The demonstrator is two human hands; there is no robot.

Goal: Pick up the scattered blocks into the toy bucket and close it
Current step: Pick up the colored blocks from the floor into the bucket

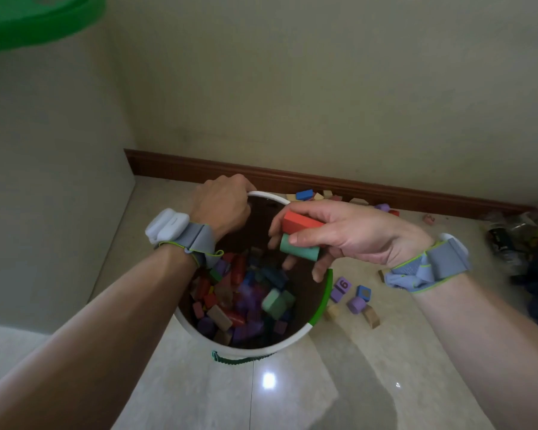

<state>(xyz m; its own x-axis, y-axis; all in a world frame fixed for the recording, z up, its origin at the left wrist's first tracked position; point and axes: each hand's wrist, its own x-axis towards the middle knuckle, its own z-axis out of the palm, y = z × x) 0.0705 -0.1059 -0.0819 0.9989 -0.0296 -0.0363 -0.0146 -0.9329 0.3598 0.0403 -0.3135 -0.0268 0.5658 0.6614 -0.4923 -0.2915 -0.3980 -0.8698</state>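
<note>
My left hand point(222, 206) clamps the bucket point(319, 308) rim to steady it; my right hand point(333, 234) pinches two blocks point(302, 237) above the opening, ready to drop.

One head-worn wide-angle view looks steeply down, close above the bucket point(292, 341). It faces the wall point(323, 88) at twelve o'clock.

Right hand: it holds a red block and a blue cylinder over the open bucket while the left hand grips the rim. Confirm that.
Not quite: the cylinder is green, not blue. The head view shows the right hand holding a red block and a green cylinder over the open bucket, while the left hand grips the rim.
</note>
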